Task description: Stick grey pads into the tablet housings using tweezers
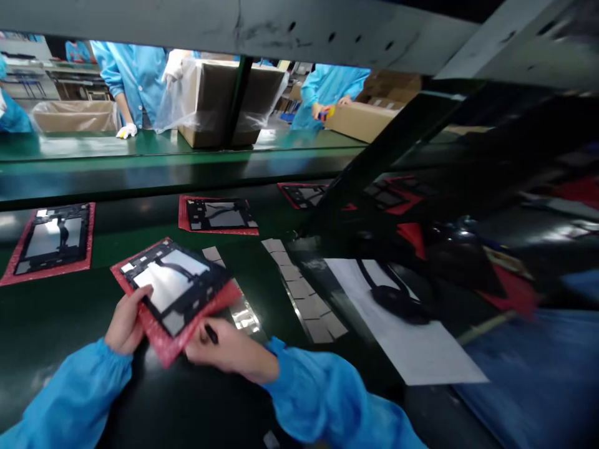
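My left hand (125,323) is closed on the left edge of a tablet's opened inner assembly (175,280), thumb on top. The assembly is black with a large silver panel and a dark ribbon cable, and it lies tilted on a red bubble-wrap sheet (159,343). My right hand (229,350) is curled at the near right edge of that sheet, slightly blurred. A small black object (211,334) pokes out between its fingers; its kind is hidden. Right of the assembly, a strip of grey adhesive pads (299,290) lies on the green bench.
More tablet assemblies on red wrap lie at the left (55,240), the middle (218,214) and farther right. A white paper sheet (421,355) has a black object (397,302) on it. A metal beam (210,25) crosses overhead. Beyond, co-workers in blue handle cardboard boxes (213,103).
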`<state>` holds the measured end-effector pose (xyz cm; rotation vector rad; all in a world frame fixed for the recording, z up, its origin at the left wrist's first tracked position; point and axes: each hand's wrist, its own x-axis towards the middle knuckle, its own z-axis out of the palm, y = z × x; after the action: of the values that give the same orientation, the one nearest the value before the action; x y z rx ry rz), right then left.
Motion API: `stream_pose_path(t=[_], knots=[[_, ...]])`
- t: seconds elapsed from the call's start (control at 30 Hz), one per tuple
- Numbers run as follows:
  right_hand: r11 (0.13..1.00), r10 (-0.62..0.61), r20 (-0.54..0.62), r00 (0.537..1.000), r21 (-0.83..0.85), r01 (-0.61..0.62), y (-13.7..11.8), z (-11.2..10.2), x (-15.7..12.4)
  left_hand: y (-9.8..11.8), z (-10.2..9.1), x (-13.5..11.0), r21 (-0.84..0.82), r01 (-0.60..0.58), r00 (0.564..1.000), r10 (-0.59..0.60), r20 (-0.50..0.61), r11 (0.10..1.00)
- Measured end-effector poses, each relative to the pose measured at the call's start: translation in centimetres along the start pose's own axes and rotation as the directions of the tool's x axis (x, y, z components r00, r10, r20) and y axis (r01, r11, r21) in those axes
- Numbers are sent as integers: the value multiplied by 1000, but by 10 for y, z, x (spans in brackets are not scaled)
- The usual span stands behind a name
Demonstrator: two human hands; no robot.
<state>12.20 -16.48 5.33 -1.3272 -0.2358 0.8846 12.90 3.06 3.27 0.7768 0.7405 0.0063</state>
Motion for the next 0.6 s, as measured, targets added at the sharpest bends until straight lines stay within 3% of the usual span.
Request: stream_pose_path(t=[0.03,0.07,0.1,0.13,0.17,0.2,0.27,0.33,0.4,0.47,0.53,0.6], knots=[[995,-2,187,982,-102,22,3,-8,-22,-5,-10,-14,56,41,999,-41,-3,998],[983,5,300,954,-176,50,7,-18,-42,-9,-20,-27,129,83,996,-84,-4,988],[983,-6,296,955,-174,60,10,-31,-58,-13,-30,-39,194,124,992,-126,-2,973],[993,-21,215,976,-109,45,13,-45,-69,-17,-39,-49,254,160,986,-165,-1,954],[999,-50,50,998,9,50,17,-60,-75,-21,-47,-57,304,194,979,-204,0,933],[988,-54,-148,988,136,74,21,-74,-76,-25,-53,-63,342,225,971,-240,2,912],[938,-43,-466,884,285,196,29,-94,-69,-32,-62,-70,405,273,953,-303,12,873],[913,-37,-586,810,311,266,30,-99,-59,-37,-68,-73,458,291,941,-339,23,840],[916,-48,-555,831,307,258,17,-87,-58,-40,-73,-72,500,288,943,-333,1,817],[935,-77,-440,895,280,218,-6,-63,-68,-42,-77,-68,531,293,950,-306,-66,795],[969,-78,-250,965,210,133,-33,-33,-79,-42,-79,-63,557,300,953,-270,-138,774],[984,-69,-31,997,161,73,-53,-4,-81,-41,-80,-58,653,240,971,-191,-146,719]])
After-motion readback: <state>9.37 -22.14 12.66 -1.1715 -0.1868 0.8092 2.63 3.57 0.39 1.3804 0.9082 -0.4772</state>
